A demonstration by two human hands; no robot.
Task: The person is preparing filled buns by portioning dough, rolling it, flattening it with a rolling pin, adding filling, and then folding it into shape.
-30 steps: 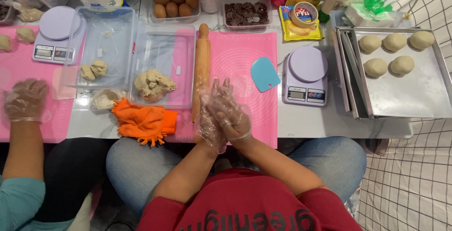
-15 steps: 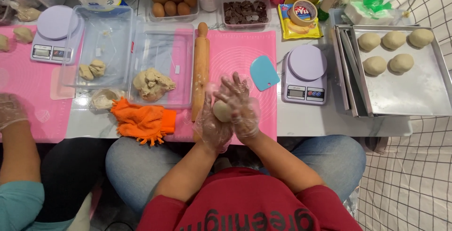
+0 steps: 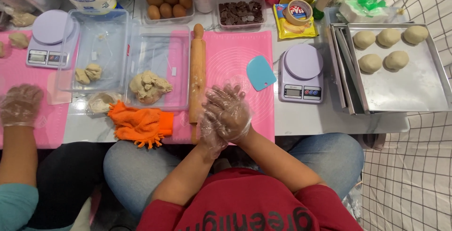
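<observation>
The person's two hands are pressed together, palm on palm, just above the near edge of the pink mat (image 3: 245,71). The right hand (image 3: 230,111) lies on top and the left hand (image 3: 209,134) sits under it. Both wear thin see-through gloves. Whatever is between the palms is hidden, so I cannot tell what it looks like now.

To roll a ball well, I think the palms should stay cupped and soft, and go round and round with a light push. Too hard a squeeze would make it flat.

Just left of the hands lies a wooden rolling pin (image 3: 197,71), and beside that an orange cloth (image 3: 139,125). Behind the cloth is a clear tub (image 3: 155,43) with a lump of dough (image 3: 149,86) in it. A blue scraper (image 3: 260,72) rests on the mat, and a purple scale (image 3: 301,73) stands just right of it.

Far to the right, a metal tray (image 3: 414,90) holds five round dough balls (image 3: 370,63). At the back are brown eggs (image 3: 169,5) and a box of chocolate pieces (image 3: 240,13).

On the far left, another person's gloved hand (image 3: 20,105) rests on a second pink mat.
</observation>
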